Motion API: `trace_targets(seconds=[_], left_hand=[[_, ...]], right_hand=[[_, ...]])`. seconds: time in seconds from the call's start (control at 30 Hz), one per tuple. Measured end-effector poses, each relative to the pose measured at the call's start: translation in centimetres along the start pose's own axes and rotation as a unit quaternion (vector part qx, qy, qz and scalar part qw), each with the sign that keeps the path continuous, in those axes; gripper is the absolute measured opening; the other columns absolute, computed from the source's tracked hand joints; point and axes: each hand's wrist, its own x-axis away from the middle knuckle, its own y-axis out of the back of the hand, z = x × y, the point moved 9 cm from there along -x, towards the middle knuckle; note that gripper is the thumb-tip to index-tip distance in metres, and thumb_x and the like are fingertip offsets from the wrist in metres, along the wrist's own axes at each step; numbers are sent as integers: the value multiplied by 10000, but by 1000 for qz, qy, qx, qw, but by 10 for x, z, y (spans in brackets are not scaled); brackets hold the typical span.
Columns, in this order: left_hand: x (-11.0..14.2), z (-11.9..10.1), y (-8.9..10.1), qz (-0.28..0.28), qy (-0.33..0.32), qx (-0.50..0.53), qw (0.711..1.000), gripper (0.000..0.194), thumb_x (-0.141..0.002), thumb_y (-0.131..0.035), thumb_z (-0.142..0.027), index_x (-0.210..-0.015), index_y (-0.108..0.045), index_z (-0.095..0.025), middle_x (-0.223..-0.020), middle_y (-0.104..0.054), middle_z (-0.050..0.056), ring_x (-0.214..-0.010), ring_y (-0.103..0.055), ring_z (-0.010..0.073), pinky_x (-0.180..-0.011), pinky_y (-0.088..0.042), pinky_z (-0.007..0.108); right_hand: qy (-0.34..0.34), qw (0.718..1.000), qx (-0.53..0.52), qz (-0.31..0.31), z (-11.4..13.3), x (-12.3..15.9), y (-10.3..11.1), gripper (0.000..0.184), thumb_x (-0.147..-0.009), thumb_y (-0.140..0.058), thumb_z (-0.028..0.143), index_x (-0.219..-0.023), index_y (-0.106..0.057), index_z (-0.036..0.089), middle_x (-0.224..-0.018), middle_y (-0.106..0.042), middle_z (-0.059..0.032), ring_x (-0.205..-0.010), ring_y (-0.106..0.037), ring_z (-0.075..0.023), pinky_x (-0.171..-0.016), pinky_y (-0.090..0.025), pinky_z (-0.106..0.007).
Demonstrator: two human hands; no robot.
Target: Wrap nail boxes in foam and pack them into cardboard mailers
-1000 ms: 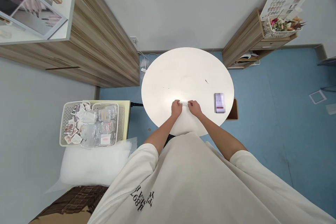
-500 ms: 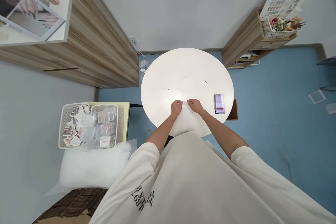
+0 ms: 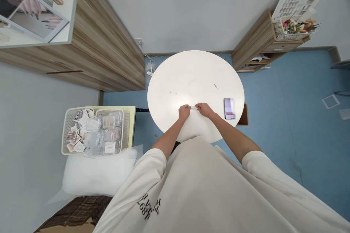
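A thin white sheet, perhaps foam [image 3: 194, 125], lies at the near side of the round white table [image 3: 188, 69] and reaches back toward my shirt. Its far edge is bunched into a narrow strip between my hands. My left hand [image 3: 184, 112] pinches the left end of this edge, fingers closed. At the right end, my right hand [image 3: 205, 109] has the same edge between thumb and fingertips. Only a small gap separates the two hands. White on white makes the sheet's outline hard to make out.
A phone [image 3: 229, 108] lies at the table's right. To the left, a white basket [image 3: 64, 131] holds packets and clear boxes, with a pile of white translucent sheets [image 3: 95, 174] in front of it. Wooden cabinets [image 3: 109, 36] stand behind on both sides.
Both hands keep their pinch on the sheet's edge in nearly the same place. The whole view has shifted very slightly.
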Motion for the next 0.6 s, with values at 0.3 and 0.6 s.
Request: trace_targets(seconds=[0.3,0.6], left_hand=[[1,0,0,-3,16,20,1000,290,-949,-639,-312,-1183,-749,-181,-1328,-696,93,-1269,-622,233,-1098,-441,330],[-1,17,-9,14,35,77,996,463,-889,-687,-213,-1349,-650,-181,-1389,-655,111,-1271,-627,218,-1099,-456,323]], right_hand=[[26,989,140,48,17,4,-4,325,-954,-427,112,-1111,-699,192,-1034,-684,-103,-911,-608,-222,-757,-418,-286],[-7,991,134,13,7,3,-8,388,-949,-421,126,-1281,-612,186,-1165,-656,-127,-955,-621,-233,-796,-457,-298]])
